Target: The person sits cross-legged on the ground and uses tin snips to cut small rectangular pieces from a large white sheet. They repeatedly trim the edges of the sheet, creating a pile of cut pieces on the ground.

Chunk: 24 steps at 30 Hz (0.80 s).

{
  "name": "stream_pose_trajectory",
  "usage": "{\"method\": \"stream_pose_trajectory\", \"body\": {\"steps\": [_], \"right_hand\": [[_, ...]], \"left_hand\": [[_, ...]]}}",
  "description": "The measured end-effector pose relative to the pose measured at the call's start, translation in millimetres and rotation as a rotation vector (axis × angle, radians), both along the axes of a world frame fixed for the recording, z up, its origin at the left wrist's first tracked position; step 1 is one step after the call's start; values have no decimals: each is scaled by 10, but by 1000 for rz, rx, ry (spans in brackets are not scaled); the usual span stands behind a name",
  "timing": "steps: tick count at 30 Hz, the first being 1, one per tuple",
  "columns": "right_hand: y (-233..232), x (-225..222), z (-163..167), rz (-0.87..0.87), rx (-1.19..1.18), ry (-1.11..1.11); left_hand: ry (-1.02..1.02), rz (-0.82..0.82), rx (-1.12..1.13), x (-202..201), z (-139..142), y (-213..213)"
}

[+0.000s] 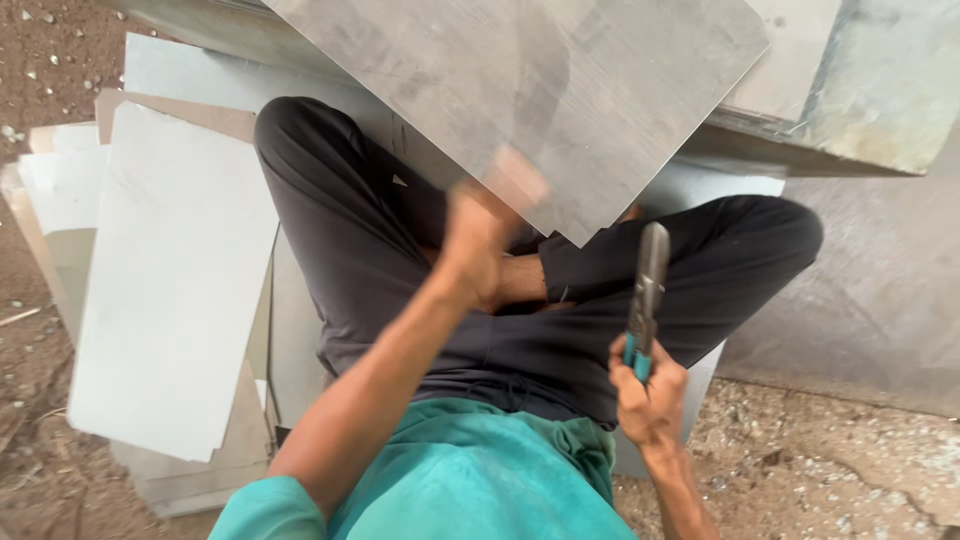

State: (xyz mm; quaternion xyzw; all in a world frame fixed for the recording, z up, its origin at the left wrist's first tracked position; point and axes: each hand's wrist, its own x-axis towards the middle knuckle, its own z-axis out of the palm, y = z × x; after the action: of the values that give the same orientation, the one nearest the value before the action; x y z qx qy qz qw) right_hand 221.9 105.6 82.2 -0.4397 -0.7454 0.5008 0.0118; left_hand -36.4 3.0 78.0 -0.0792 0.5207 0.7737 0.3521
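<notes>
The ground (820,470) is bare earth strewn with small stones, and the person sits cross-legged on it, on top of flat sheets that keep the dark trousers off the dirt. To the person's left lies a stack of pale sheets (170,290), off-white and grey, laid one over another with their edges fanned out, so each one can be reached. More sheets lean or lie at the top right, one with a weathered greenish face (890,80).

The largest piece in play is a grey metal sheet (560,90), lying tilted over the knees with one corner pointing down towards the lap. It rests there so the lap bears its weight while the corner sits close in front of the body. The left hand (485,240) is raised at that corner, blurred by movement; its fingers seem to close on the sheet's lower edge, but I cannot tell how firmly.

The right hand (648,395) is closed tight around the teal handles of a pair of tin snips (648,290), held upright beside the right knee, blades pointing up and well apart from the sheet's edge, seemingly shut.
</notes>
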Motion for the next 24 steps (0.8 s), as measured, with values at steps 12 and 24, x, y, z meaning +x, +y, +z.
{"method": "stream_pose_trajectory", "body": {"steps": [12,24], "right_hand": [[-224,-486,-195,196,-215,199],[-314,-677,-264,292,-237,30]], "left_hand": [[280,1152,-78,-820,-117,-2066],[-157,946,-9,-451,-315,-2943]]}}
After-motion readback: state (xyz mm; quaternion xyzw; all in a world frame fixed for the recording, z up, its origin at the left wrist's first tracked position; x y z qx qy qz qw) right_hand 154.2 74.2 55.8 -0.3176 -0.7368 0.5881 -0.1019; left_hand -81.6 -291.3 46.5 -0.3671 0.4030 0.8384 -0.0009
